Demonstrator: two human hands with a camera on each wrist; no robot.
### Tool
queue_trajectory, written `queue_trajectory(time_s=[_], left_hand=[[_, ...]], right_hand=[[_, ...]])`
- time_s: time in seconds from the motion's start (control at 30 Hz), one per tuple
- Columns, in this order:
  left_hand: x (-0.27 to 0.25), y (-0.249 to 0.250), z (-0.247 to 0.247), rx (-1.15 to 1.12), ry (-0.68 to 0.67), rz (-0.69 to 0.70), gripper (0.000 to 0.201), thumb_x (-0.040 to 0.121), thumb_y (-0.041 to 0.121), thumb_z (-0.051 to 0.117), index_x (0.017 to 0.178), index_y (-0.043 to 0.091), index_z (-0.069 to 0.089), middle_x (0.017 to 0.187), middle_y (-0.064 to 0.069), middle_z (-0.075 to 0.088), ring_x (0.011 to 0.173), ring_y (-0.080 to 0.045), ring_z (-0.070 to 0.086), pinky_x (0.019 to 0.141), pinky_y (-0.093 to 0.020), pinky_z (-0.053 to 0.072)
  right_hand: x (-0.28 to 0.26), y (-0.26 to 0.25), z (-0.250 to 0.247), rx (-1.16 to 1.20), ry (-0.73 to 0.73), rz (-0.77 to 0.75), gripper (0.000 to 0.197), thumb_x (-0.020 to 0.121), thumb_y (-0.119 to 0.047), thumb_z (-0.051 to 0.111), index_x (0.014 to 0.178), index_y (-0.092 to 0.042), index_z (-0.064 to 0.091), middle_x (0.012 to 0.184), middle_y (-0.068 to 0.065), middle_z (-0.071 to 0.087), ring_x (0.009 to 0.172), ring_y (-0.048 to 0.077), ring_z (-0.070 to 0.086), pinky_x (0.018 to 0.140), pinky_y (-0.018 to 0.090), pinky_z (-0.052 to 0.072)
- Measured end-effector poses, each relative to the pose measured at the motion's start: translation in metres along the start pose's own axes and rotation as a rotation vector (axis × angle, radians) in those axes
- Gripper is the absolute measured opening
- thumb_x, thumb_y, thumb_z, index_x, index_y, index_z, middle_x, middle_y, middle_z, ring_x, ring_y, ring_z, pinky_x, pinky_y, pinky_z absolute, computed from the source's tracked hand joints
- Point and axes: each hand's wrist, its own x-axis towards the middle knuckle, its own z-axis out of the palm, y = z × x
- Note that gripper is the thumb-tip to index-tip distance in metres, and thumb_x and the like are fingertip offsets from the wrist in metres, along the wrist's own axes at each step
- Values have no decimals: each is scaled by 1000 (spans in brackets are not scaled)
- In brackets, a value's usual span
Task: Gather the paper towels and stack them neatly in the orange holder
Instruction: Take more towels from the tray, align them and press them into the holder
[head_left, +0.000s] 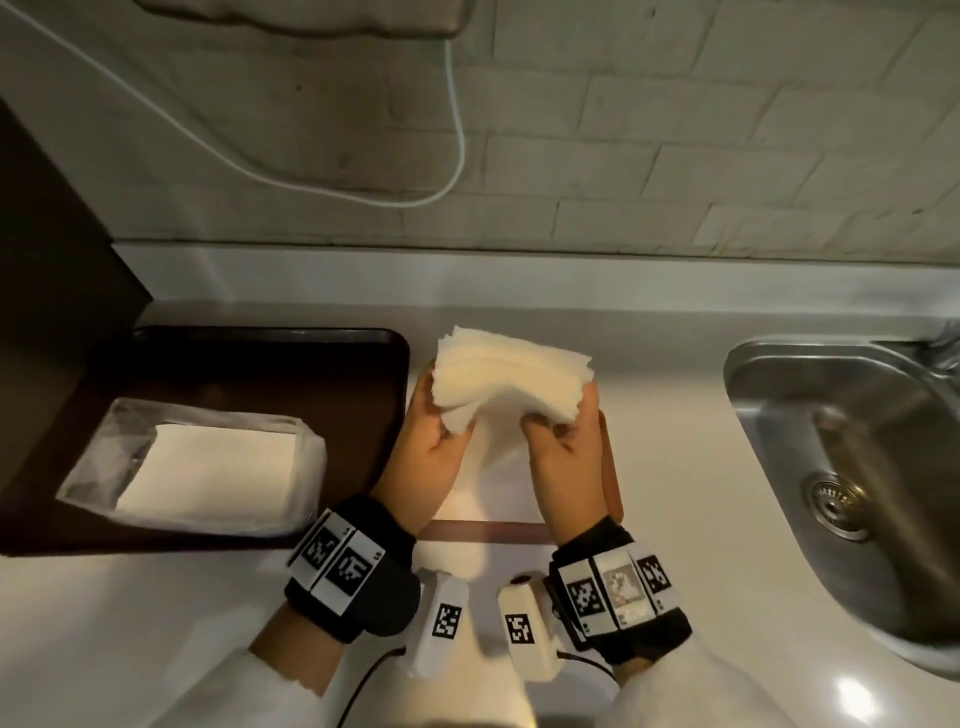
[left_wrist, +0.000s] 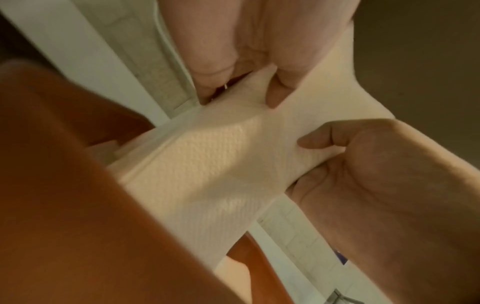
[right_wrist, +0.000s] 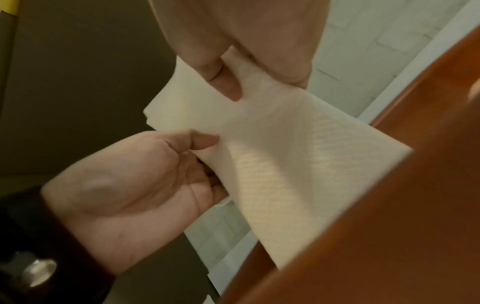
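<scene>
Both hands hold one stack of white paper towels (head_left: 511, 374) just above the counter, tilted up toward the wall. My left hand (head_left: 441, 415) pinches its left near corner and my right hand (head_left: 566, 415) its right near corner, thumbs on the near face. The orange holder (head_left: 609, 467) lies under the hands, mostly hidden, with white paper showing inside. In the left wrist view the stack (left_wrist: 207, 164) dips toward the holder (left_wrist: 64, 185), held by the left hand (left_wrist: 241, 82) and right hand (left_wrist: 324, 148). The right wrist view shows the stack (right_wrist: 285, 154), holder wall (right_wrist: 389, 205), right hand (right_wrist: 233, 78) and left hand (right_wrist: 194, 152).
A dark tray (head_left: 260, 353) at the left carries an opened plastic-wrapped pack of towels (head_left: 208, 462). A steel sink (head_left: 857, 467) is set into the counter at the right. A dark cabinet (head_left: 52, 260) stands at the far left, and a white cable (head_left: 457, 156) hangs on the brick wall.
</scene>
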Motion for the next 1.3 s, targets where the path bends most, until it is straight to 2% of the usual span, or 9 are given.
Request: queue_trajectory(time_s=[0.1, 0.2, 0.3, 0.4, 0.63, 0.83, 1.0, 1.13, 1.3], left_hand=[[-1, 5, -1, -21, -11, 35, 57, 83, 8, 48, 132, 28, 24, 126, 8, 45, 109, 15, 49, 93, -6, 40], [0, -2, 0, -27, -8, 5, 64, 86, -9, 50, 138, 15, 21, 129, 2, 42, 106, 9, 49, 91, -4, 40], [1, -4, 2, 21, 0, -21, 53, 90, 1, 51, 138, 7, 30, 121, 2, 50, 100, 13, 53, 98, -14, 42], [0, -1, 1, 13, 18, -6, 54, 83, 20, 53, 133, 20, 33, 117, 12, 53, 104, 10, 53, 90, -8, 45], [-2, -4, -10, 79, 47, -19, 47, 79, 17, 66, 112, 38, 41, 112, 18, 54, 103, 6, 55, 90, -18, 49], [-8, 9, -4, 152, 150, 55, 36, 74, 19, 73, 104, 23, 54, 99, 5, 65, 93, -11, 64, 79, -27, 54], [-11, 20, 17, 310, 309, 200, 34, 71, 11, 74, 92, 22, 48, 98, 11, 52, 80, -8, 58, 67, -28, 55], [-12, 19, 28, 406, 230, 259, 33, 70, 23, 67, 96, 16, 49, 108, 22, 39, 85, -12, 58, 72, -35, 56], [-16, 15, 25, 430, 99, 295, 45, 67, 47, 61, 103, 21, 51, 116, 23, 39, 95, -13, 59, 81, -39, 55]], right_hand=[[3, 1, -2, 62, -8, 1, 52, 76, 3, 48, 117, -28, 42, 114, -1, 55, 105, -1, 56, 88, 13, 47], [5, 5, -6, 32, -61, 35, 52, 77, 8, 51, 118, -21, 41, 114, 3, 54, 101, -5, 56, 87, 10, 46], [7, 4, -7, 1, -84, 14, 43, 82, 16, 48, 113, -14, 44, 107, 0, 56, 91, -17, 55, 80, 2, 42], [12, 5, -7, 53, -79, -15, 47, 80, 8, 49, 107, -30, 45, 106, -9, 56, 96, -11, 56, 85, 11, 47], [18, 14, -11, -2, -111, 30, 47, 79, 2, 54, 105, -36, 44, 107, -10, 56, 97, -6, 57, 83, 16, 50], [18, 11, -4, -128, 121, 10, 60, 75, -6, 73, 114, -35, 38, 116, -7, 50, 111, 13, 53, 93, 40, 50], [4, -13, 4, -68, 10, -30, 26, 82, -25, 66, 103, -24, 52, 100, -3, 62, 83, 9, 61, 73, 27, 53], [-4, -23, 5, -101, -81, -41, 31, 83, -31, 67, 110, -22, 54, 103, -1, 67, 92, 9, 66, 74, 18, 54], [1, -25, -3, -135, 32, -29, 25, 81, -38, 68, 99, -21, 63, 83, -8, 69, 74, 5, 67, 64, 20, 53]])
